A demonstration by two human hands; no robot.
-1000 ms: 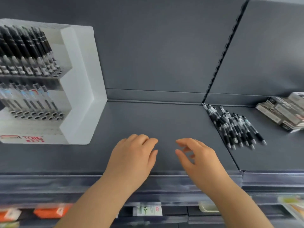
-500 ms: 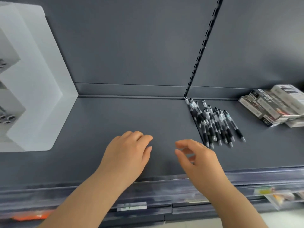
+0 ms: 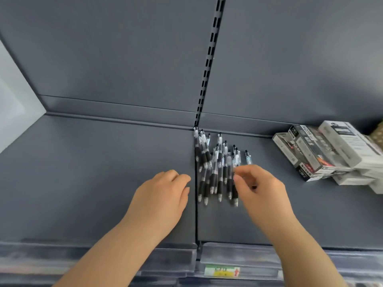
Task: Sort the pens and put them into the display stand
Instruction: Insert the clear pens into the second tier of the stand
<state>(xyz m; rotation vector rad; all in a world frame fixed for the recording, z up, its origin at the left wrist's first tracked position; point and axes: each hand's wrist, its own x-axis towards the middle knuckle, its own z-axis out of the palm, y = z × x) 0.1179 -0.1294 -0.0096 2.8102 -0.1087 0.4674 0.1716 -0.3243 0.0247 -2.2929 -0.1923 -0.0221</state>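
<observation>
Over slim pens (image 3: 215, 172), right hand (image 3: 261, 190) curls, grip unclear; left hand (image 3: 161, 200) lies slack, empty, on matte shelf (image 3: 83, 172).

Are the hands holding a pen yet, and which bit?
Left hand holds nothing, resting on the shelf. Right hand curls over the pile of pens; whether it pinches one cannot be told.
</observation>
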